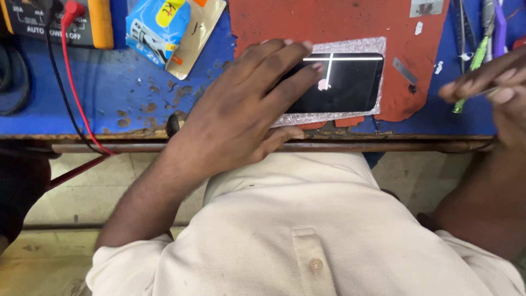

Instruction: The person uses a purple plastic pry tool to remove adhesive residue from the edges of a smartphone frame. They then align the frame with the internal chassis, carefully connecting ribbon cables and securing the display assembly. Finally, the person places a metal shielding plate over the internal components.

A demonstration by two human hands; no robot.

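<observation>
A black phone (350,82) lies back side up on a silvery glittery pad (378,46), which rests on a worn red mat (307,22). My left hand (241,109) lies flat over the phone's left end, fingers spread and pressing it down. My right hand (493,82) is at the right edge of the view, fingers pinched on a thin metal tool (490,92) whose tip is hard to make out. The right hand is apart from the phone.
The bench top (109,87) is blue and chipped, with a metal rail along its front edge. A yellow multimeter (55,22) with red and black leads sits at far left. A blue packet (159,27) lies beside it. Green and purple tools (482,44) stand at far right.
</observation>
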